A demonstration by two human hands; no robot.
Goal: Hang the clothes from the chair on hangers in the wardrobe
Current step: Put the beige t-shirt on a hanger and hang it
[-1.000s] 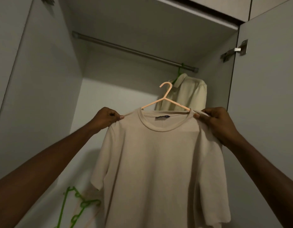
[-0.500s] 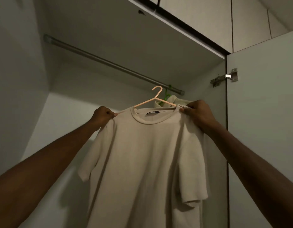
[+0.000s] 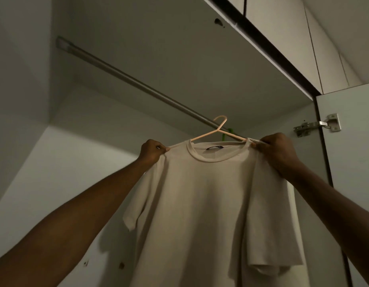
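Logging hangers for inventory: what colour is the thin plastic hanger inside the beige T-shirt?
Pale peach-pink plastic hanger, seen best in the head view, its hook just under the metal rail.

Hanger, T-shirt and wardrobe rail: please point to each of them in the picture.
hanger (image 3: pixel 220 121), head view, on its pink hook.
T-shirt (image 3: pixel 202 195), head view, on the chest fabric.
wardrobe rail (image 3: pixel 125 76), head view, on the bare metal bar.

The scene is dim and warm-toned, lit from behind the viewer. The beige t-shirt (image 3: pixel 200 204) catches most of the light, its folds softly shaded, and throws a faint shadow on the wardrobe back wall (image 3: pixel 80 183). The rail (image 3: pixel 127 79) fades into gloom. Wide-angle bending stretches both forearms at the edges; detail is slightly soft, grainy
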